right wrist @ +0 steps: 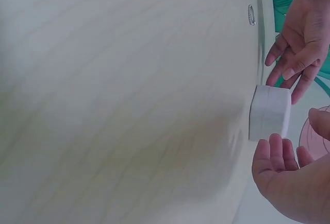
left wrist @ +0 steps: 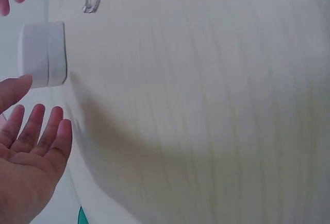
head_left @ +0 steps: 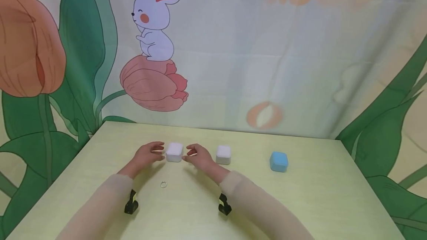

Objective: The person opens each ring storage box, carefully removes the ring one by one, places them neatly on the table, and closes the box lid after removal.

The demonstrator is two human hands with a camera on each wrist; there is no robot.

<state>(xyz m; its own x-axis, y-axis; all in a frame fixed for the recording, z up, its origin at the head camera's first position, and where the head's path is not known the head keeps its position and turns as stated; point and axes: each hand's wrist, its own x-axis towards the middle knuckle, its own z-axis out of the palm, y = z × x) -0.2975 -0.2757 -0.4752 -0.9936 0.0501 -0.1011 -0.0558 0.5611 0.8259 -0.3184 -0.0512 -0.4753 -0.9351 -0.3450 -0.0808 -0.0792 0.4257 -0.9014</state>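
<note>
A small white box [head_left: 174, 152] with rounded edges stands on the table between my two hands. A seam runs round it in the left wrist view, like that of a lidded ring box [left wrist: 43, 55]. My left hand [head_left: 145, 155] is at its left side, fingers relaxed and slightly bent, holding nothing. On the other side my right hand [head_left: 200, 157] has its loosely bent fingertips right by the box wall. A silver ring [head_left: 163, 184] lies on the table, nearer to me than the box; small stones line its band in the left wrist view.
Right of my right hand stands a second white box [head_left: 223, 155], with a blue box [head_left: 278, 161] farther right. The pale table [head_left: 320, 199] ends at a printed curtain [head_left: 227, 84] behind. Black devices [head_left: 131, 203] hang below both sleeves.
</note>
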